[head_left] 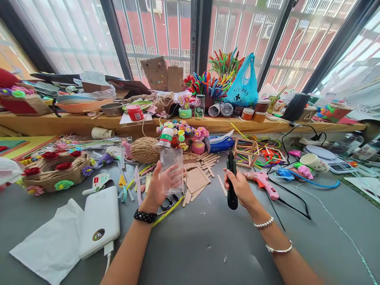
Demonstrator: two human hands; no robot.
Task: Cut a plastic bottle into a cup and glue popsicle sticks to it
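Note:
In my left hand [157,184] is a clear, square plastic bottle [173,178] with a white cap and a green-banded neck. It stands upright against the palm, and my fingers show through its wall. My right hand [239,188] is wrapped round a slim black tool [232,190], held upright, that looks like a utility knife; no blade shows. Between and beyond the hands lie wooden craft sticks [196,192] and a flat stick panel [198,178]. A ball of twine [145,149] sits behind the bottle. A pink glue gun [264,182] lies right of my right hand.
At left are a twine basket with red flowers [56,178], a white power bank [101,221] with a cable, and white paper [50,241]. A black cord [297,211] runs from the glue gun. A cluttered ledge [166,122] spans the back; a scale [340,167] stands right.

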